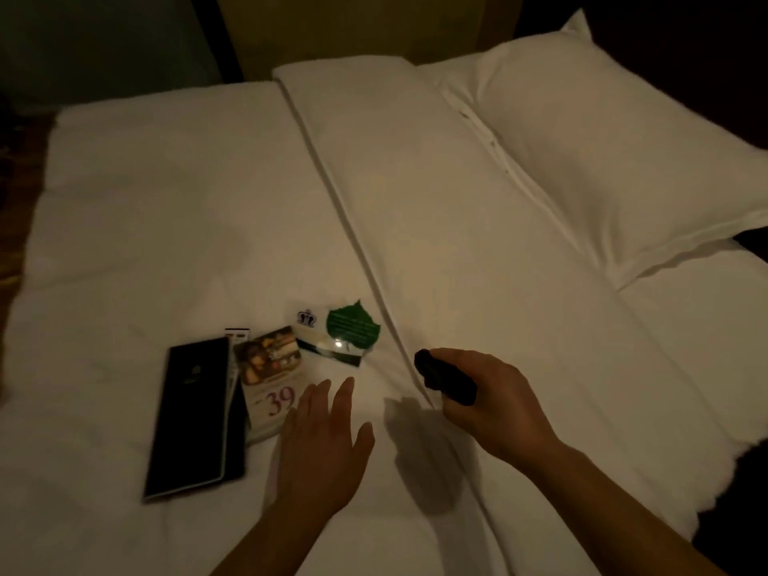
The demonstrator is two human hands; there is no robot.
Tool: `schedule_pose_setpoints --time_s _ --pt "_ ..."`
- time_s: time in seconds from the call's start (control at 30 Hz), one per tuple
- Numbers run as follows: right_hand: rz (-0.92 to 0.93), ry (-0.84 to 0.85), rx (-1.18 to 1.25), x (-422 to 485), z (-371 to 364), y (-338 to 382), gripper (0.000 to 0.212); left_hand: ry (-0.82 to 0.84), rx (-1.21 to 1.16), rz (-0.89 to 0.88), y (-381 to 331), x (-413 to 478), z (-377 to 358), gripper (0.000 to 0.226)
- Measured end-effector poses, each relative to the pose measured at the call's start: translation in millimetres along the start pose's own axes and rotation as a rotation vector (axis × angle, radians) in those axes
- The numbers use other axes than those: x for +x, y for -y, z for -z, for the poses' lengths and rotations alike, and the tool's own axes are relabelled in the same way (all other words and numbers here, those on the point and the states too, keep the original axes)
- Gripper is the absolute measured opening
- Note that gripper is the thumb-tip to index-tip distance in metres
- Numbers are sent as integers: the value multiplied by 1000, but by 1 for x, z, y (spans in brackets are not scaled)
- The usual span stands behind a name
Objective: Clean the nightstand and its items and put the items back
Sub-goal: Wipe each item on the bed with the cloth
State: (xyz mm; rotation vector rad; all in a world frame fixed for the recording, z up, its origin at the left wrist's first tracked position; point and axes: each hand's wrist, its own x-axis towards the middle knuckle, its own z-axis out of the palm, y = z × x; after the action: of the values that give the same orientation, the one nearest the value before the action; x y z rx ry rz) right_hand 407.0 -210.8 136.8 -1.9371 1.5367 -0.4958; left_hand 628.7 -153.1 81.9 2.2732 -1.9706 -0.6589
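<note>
Several nightstand items lie on the white bed (166,226). A black folder (195,417) sits at the left, with papers tucked under it. A food leaflet printed "39" (270,380) lies beside it. Further back are a card with a crown logo (328,342) and a green leaf-shaped card (353,328). My left hand (322,442) hovers flat, fingers apart, just right of the leaflet. My right hand (486,392) grips a dark oblong object (440,374), likely a remote control, above the duvet fold.
A folded duvet edge (374,264) runs diagonally across the bed. A large white pillow (615,160) lies at the right. A wooden headboard (353,27) stands behind. Dark floor shows at the far left and lower right.
</note>
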Motion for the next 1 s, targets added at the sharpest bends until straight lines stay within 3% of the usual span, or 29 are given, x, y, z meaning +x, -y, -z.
schedule_pose_setpoints --time_s 0.07,0.43,0.6,0.77,0.9,1.0 --pt "8 14 -6 11 -10 7 57 56 32 47 14 2 1 73" --pt "93 143 -17 64 -44 11 57 -133 48 127 52 27 -5 62" --pt "103 179 12 78 -50 2 57 -196 14 256 55 38 -8 58" --pt "117 189 64 82 -59 -4 55 -203 -279 599 78 61 -15 47" --pt "79 157 206 82 -73 6 54 -210 -514 774 85 78 -4 31" --pt "14 146 324 82 -88 27 53 -292 -957 837 81 78 8 13"
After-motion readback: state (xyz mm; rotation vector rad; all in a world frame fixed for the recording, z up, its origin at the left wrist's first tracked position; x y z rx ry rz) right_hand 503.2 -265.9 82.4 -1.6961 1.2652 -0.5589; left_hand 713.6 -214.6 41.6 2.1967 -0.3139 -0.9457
